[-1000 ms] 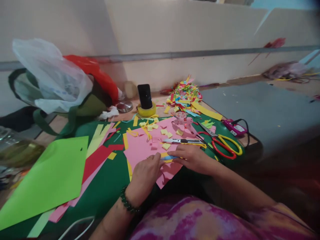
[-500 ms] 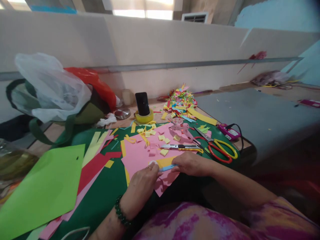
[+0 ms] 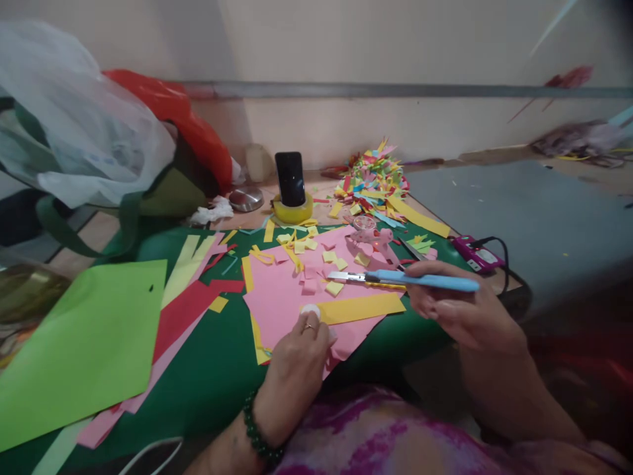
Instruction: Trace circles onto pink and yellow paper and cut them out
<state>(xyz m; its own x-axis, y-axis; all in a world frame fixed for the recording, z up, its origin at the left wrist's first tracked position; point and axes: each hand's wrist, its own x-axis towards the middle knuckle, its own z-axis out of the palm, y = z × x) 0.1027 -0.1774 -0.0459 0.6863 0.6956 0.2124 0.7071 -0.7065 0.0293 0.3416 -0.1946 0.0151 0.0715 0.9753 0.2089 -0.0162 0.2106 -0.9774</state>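
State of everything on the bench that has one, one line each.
Phone: propped up, screen dark
Yellow tape roll: flat, under phone
Pink glue gun: small light glowing
Magenta power strip: cable plugged in
Cutter blade: extended
Blue tool: held in right hand
Yellow strip: unfolded, left end by left hand
Scissors: partly hidden, can't tell open or shut

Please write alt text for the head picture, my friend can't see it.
At a green table, the right hand holds a slim blue tool; the left hand touches a white piece by a yellow strip on pink paper. Behind, a phone stands near colourful scraps.
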